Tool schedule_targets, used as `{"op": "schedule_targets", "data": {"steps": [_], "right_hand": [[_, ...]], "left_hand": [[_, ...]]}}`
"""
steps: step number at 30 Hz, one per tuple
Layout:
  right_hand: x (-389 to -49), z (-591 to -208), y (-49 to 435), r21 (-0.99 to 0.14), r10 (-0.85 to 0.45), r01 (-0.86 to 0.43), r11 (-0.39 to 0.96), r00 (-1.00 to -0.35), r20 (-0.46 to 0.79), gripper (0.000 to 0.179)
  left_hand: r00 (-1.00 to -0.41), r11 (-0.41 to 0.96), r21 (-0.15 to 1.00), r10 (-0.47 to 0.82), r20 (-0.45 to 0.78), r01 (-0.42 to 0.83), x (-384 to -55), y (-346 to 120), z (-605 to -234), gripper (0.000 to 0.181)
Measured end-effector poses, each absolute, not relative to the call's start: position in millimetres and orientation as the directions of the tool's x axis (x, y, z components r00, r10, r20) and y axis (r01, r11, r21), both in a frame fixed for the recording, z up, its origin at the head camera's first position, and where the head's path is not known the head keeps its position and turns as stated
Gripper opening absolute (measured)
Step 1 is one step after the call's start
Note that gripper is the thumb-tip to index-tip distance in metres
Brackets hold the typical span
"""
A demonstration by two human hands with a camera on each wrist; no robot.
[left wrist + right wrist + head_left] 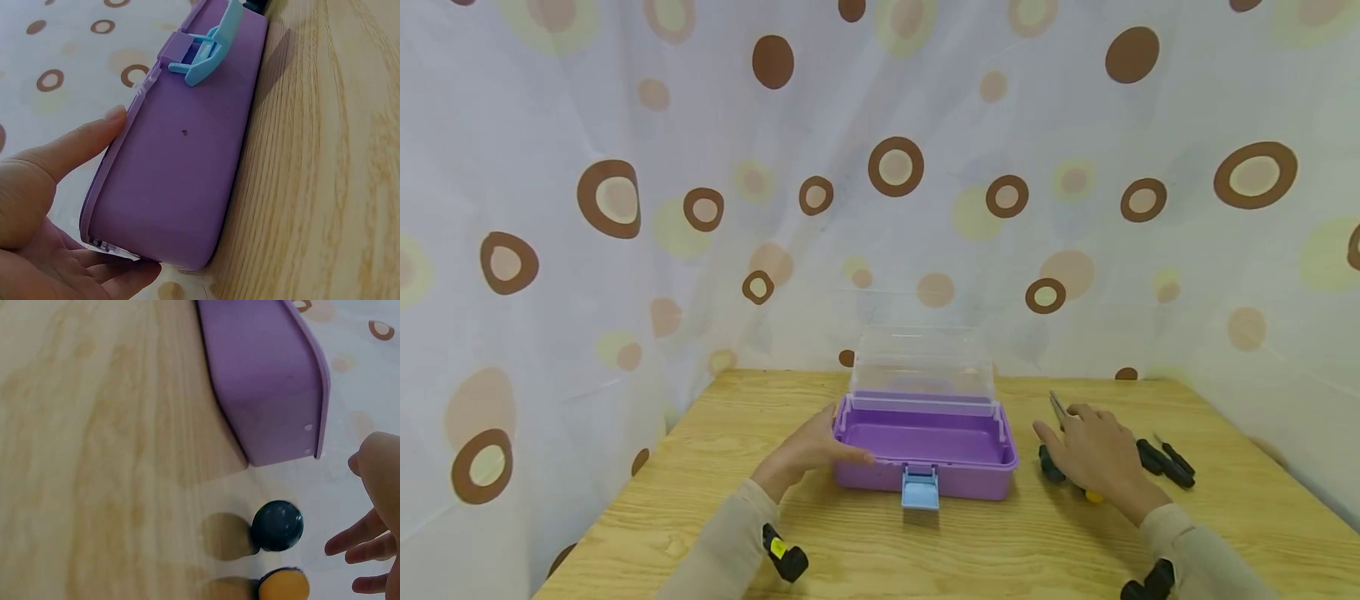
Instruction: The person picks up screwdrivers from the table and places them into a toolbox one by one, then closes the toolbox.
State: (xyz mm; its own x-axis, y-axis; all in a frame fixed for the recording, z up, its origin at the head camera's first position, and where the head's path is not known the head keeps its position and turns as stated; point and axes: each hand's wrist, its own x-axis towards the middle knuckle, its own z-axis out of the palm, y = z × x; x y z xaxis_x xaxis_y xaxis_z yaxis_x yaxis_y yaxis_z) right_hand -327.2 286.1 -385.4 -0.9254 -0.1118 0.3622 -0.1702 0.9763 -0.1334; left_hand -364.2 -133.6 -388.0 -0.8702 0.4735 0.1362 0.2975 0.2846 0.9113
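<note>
Head view: my left hand grips the left end of an open purple box, thumb laid over the near rim and fingers bent round the end wall. My right hand is spread, palm down, above some tools to the right of the box; in the right wrist view its fingers hang apart from a dark rounded handle end and a yellow handle end. A slim metal tip points away beyond its thumb. The box thus lies between my hands, touching the left and apart from the right.

The box appears to be stiff, smooth plastic, probably light and a little slippery; the rim and end walls should offer the surest hold. The clear lid, raised at the far side, looks thin and the more fragile part; the blue latch, hanging down at the near side, seems a poor handle.

Farther right lie dark-handled tools, probably firm to grasp. All rest on a wooden table; beyond hangs a spotted curtain.
</note>
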Motion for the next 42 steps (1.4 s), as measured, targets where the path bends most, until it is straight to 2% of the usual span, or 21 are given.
{"op": "schedule_targets", "data": {"steps": [3,10,17,28,42], "right_hand": [[-328.1,-392.0,290.5,-0.127,-0.120,-0.174,0.977,-0.929,0.351,0.069],[-332.0,-411.1,294.0,-0.096,-0.128,-0.171,0.981,-0.929,0.346,0.077],[-331.4,-410.9,291.7,-0.091,-0.129,-0.155,0.984,-0.960,0.248,0.066],[-334.5,-411.5,295.6,-0.101,-0.137,-0.162,0.981,-0.966,0.220,0.047],[-338.9,-407.4,303.0,-0.145,-0.127,-0.163,0.976,-0.965,0.230,0.047]], "left_hand": [[-0.879,0.307,0.913,0.465,0.102,0.268,-364.5,-135.6,-388.4,0.098],[-0.873,0.305,0.922,0.483,0.067,0.239,-365.3,-136.4,-393.6,0.093],[-0.882,0.313,0.923,0.468,0.056,0.225,-366.7,-138.0,-395.2,0.094],[-0.883,0.338,0.914,0.466,0.046,0.226,-366.2,-137.8,-393.4,0.097],[-0.893,0.332,0.917,0.446,0.052,0.220,-365.5,-137.3,-393.3,0.094]]}}
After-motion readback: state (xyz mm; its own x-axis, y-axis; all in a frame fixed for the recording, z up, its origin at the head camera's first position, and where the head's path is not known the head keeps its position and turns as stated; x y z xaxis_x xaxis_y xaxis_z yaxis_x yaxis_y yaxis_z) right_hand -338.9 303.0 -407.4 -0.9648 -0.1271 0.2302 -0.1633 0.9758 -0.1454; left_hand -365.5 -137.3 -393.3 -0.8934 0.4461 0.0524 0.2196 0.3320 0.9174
